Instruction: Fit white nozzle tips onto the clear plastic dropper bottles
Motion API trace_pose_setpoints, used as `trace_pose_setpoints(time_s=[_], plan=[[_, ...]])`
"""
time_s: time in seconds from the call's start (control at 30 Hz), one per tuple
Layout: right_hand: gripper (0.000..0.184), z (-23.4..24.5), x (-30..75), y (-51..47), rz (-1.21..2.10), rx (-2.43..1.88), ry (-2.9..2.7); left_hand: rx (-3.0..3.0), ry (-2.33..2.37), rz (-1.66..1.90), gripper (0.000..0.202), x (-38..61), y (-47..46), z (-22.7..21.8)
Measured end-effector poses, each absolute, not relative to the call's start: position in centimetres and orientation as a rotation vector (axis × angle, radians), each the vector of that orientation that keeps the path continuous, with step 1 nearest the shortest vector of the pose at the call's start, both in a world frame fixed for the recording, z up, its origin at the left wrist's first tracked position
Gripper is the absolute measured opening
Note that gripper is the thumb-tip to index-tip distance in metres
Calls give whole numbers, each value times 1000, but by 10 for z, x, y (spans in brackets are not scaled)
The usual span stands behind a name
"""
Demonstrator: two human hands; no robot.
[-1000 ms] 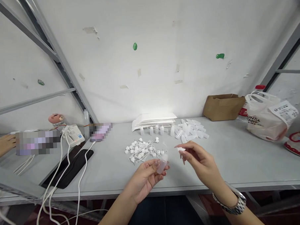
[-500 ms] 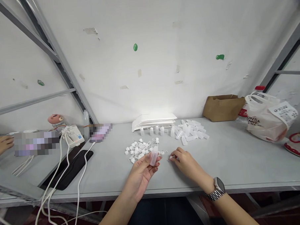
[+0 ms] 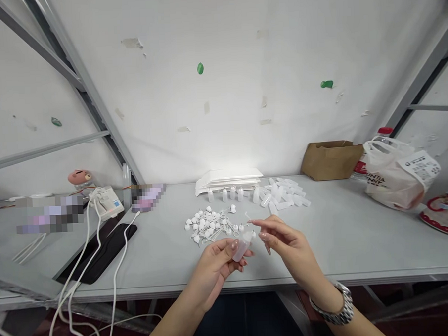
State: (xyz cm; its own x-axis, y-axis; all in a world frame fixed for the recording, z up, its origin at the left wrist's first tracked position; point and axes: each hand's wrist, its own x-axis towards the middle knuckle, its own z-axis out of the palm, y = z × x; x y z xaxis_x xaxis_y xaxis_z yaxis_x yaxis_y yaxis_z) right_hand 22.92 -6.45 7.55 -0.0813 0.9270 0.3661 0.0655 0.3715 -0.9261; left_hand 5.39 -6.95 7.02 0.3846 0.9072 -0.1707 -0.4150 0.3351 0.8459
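Observation:
My left hand (image 3: 218,262) grips a small translucent plastic bottle (image 3: 241,250), tilted with its top toward the upper right. A whitish piece sits at the bottle's top; whether it is fitted on cannot be made out. Close to that top is my right hand (image 3: 282,239), fingers apart, index finger stretched to the left. By its fingertip shows a thin white strap end (image 3: 247,215). Behind my left hand lies a pile of white caps with straps (image 3: 209,223). Several small bottles (image 3: 232,194) stand in a row farther back, beside a heap of loose bottles (image 3: 284,192).
White flat packs (image 3: 230,178) lie against the wall. At right are a brown paper bag (image 3: 331,161), a plastic carrier bag (image 3: 391,178) and a red-rimmed item (image 3: 443,213). To the left lie white cables (image 3: 117,276), a power strip (image 3: 108,202) and a black pad (image 3: 109,252).
My left hand has moved slightly right and nearer with the bottle. My right hand has lifted from the tabletop to the bottle's top, its fingers spreading. Another person's hand at far left has left view.

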Motion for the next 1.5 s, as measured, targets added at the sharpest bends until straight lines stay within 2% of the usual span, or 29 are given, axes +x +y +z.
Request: trace_pose_setpoints(time_s=[0.3,0.53,0.83,1.07,1.5], plan=[[10,71,215,-69,1091,-855,-1348,827,686,950,21,56,-72,70],[9,71,214,-71,1186,-785,-1334,823,692,965,19,57,-75,70],[26,65,210,-78,727,-899,-1512,785,758,1115,20,58,-74,71],[30,57,201,-91,296,-847,-1589,735,755,1191,22,59,-79,70],[36,61,200,-92,26,-838,-1669,777,774,1148,21,61,-85,75]])
